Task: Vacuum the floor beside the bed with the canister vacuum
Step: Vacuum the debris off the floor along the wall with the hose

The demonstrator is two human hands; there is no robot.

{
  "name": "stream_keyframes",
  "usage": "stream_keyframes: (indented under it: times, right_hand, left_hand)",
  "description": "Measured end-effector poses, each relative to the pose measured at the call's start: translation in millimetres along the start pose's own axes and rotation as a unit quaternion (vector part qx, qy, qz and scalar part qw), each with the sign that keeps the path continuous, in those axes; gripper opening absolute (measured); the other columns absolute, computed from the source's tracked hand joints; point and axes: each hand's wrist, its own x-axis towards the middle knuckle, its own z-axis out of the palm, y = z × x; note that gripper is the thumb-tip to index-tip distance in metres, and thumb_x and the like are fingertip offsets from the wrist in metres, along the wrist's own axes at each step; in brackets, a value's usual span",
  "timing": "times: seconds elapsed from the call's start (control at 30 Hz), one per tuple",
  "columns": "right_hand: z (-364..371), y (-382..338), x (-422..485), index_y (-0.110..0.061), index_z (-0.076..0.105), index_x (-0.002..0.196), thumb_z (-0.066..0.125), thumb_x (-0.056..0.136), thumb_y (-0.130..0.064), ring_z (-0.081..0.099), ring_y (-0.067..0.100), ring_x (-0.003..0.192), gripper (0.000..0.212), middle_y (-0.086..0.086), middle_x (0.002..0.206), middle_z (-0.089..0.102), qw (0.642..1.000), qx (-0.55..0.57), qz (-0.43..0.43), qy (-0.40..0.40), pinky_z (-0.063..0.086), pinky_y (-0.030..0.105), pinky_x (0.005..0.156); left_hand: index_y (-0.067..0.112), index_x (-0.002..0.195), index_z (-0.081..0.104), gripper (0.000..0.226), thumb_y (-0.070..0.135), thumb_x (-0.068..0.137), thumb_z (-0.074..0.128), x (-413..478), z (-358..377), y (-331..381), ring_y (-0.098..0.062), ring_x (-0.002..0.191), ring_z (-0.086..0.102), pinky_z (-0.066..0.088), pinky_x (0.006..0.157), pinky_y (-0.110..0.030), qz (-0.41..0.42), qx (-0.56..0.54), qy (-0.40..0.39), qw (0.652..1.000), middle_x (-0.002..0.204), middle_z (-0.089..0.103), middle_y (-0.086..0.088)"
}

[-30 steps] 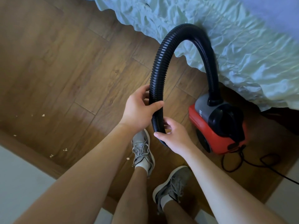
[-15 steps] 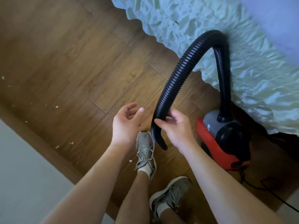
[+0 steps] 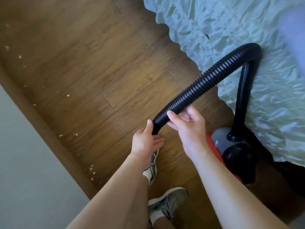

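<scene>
Swinging the black ribbed vacuum hose [image 3: 198, 90] lower and leftward, your right hand [image 3: 188, 128] now wraps its fingers round it near the free end. Your left hand [image 3: 145, 142], which had let go, returns beneath the tip, fingers straight, only the thumb touching. The red and grey canister vacuum [image 3: 219, 142] sits at the right against the pale green bed cover [image 3: 231, 22]. Pale crumbs [image 3: 68, 95] still dot the left of the wooden floor [image 3: 99, 71], so cleaning looks barely begun.

The right hand [image 3: 186, 128] grips the black hose [image 3: 198, 90] near its end. The left hand [image 3: 145, 143], fingers [image 3: 157, 140] straight, touches that end
</scene>
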Motion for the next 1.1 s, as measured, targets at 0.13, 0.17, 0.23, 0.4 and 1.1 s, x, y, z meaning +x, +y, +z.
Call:
stream_keyframes:
  times: [0.13,0.17,0.23,0.4,1.1]
  right_hand:
    - [-0.5,-6.0,0.4,-0.006,0.067,0.104,0.071,0.088,-0.003,0.071,0.016,0.102,0.017,0.01,0.099,0.072,1.0,0.017,-0.012,0.002,0.059,0.037,0.088]
    - [-0.2,-7.2,0.7,-0.005,0.067,0.102,0.071,0.088,-0.003,0.07,0.017,0.1,0.015,0.013,0.098,0.07,1.0,0.022,-0.015,0.002,0.059,0.038,0.089]
    - [0.7,-7.7,2.0,0.0,0.066,0.099,0.072,0.087,-0.002,0.068,0.019,0.097,0.014,0.017,0.096,0.064,0.999,0.037,-0.021,0.004,0.058,0.044,0.092]
    - [1.5,-6.3,0.4,0.001,0.068,0.094,0.075,0.084,-0.002,0.068,0.028,0.1,0.012,0.011,0.089,0.069,0.998,0.055,-0.028,0.022,0.05,0.056,0.1]
    - [-42.5,-4.3,-51.0,-0.034,0.054,0.136,0.077,0.085,-0.02,0.061,-0.005,0.114,0.059,-0.012,0.132,0.062,0.998,0.002,0.039,0.053,0.052,0.028,0.096]
  left_hand:
    - [0.003,0.138,0.054,0.057,0.045,0.1,0.059,2.8,12.5,10.9,-0.029,0.094,0.075,0.063,0.085,-0.039,0.037,-0.064,0.006,0.997,0.115,0.067,-0.021]
    - [0.003,0.135,0.056,0.054,0.044,0.1,0.06,3.0,14.8,13.9,-0.028,0.093,0.076,0.063,0.086,-0.039,0.048,-0.068,0.009,0.996,0.113,0.068,-0.018]
    - [0.003,0.13,0.058,0.05,0.042,0.099,0.062,3.0,18.1,21.4,-0.027,0.092,0.076,0.062,0.089,-0.041,0.062,-0.082,0.008,0.995,0.11,0.072,-0.015]
    - [-0.004,0.135,0.051,0.056,0.028,0.095,0.071,1.1,24.7,40.4,-0.027,0.099,0.075,0.062,0.087,-0.04,0.085,-0.154,0.007,0.984,0.123,0.068,-0.019]
    - [0.023,0.162,0.018,0.088,0.015,0.094,0.072,-23.4,36.0,76.1,-0.02,0.109,0.07,0.061,0.091,-0.039,0.194,-0.08,0.028,0.977,0.13,0.057,0.001]
